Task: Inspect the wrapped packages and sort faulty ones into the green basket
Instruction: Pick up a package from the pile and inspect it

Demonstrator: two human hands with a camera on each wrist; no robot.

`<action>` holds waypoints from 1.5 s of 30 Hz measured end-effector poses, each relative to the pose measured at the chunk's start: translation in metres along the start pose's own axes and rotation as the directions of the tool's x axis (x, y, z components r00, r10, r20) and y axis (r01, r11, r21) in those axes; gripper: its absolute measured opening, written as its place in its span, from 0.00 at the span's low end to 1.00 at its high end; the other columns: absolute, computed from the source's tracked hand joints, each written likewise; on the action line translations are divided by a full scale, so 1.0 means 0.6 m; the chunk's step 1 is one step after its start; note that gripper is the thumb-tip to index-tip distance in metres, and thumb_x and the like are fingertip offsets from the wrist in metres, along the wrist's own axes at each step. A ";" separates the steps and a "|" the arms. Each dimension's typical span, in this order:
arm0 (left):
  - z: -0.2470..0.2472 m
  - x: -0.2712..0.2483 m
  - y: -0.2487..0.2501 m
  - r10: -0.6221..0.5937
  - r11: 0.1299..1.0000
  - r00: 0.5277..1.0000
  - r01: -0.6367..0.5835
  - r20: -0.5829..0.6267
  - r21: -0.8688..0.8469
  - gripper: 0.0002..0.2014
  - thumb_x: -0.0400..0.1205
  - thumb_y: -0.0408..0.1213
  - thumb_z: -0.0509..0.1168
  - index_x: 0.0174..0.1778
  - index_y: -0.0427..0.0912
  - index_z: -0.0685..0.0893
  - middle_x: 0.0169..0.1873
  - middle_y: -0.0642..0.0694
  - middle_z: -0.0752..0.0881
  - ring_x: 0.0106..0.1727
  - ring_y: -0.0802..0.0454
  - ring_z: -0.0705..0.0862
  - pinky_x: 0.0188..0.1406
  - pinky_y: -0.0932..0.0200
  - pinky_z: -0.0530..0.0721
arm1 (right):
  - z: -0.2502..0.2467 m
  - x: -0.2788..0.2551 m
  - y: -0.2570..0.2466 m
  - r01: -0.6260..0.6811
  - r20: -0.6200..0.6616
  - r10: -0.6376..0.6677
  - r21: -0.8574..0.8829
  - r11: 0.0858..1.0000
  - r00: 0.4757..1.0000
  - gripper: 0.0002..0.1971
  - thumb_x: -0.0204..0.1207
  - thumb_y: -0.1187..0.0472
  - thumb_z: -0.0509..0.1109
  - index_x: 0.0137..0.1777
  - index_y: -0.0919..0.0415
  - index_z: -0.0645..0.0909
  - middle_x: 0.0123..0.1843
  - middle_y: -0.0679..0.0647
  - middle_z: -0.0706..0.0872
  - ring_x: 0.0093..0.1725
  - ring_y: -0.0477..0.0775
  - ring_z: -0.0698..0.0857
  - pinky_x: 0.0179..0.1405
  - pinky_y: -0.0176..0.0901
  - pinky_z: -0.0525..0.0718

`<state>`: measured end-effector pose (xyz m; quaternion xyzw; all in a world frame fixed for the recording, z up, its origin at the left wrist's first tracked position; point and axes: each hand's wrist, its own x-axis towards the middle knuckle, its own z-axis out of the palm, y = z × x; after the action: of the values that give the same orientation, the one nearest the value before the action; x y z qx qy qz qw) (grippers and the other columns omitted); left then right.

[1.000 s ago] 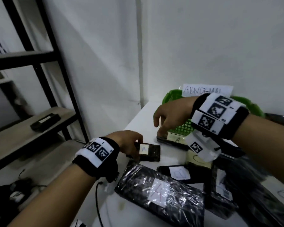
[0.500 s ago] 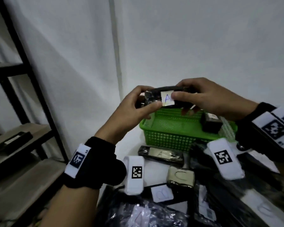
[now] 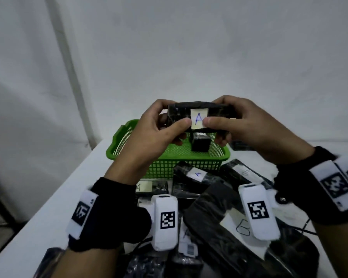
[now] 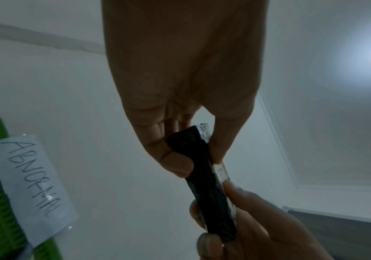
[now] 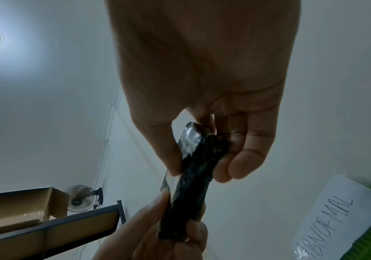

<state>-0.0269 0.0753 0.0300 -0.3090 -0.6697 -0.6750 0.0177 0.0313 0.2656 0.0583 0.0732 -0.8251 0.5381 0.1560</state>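
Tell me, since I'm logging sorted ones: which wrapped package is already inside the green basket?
The small black package standing inside the green basket, below the raised A-labelled package; the others lie on the table.

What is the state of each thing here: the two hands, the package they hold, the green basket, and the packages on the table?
Left hand: grips the left end of the held package.
Right hand: grips its right end.
Held package: lifted above the basket, wrapped, label "A" facing the camera.
Green basket: upright on the table, one small black package inside.
Packages on the table: lying in a loose overlapping pile, labels up.
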 end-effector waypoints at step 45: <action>0.023 0.001 -0.023 0.123 0.992 0.989 -0.122 0.081 -0.020 0.09 0.75 0.34 0.72 0.48 0.47 0.83 0.57 0.40 0.90 0.54 0.50 0.89 0.59 0.52 0.87 | -0.013 -0.016 0.038 0.086 -0.060 -0.086 0.006 0.996 0.995 0.09 0.76 0.63 0.78 0.55 0.61 0.86 0.45 0.56 0.94 0.40 0.48 0.91 0.36 0.32 0.85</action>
<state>-0.0278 0.0895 0.0168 -0.3773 -0.6445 -0.6644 0.0291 0.0350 0.2819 0.0383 0.0931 -0.8138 0.5364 0.2033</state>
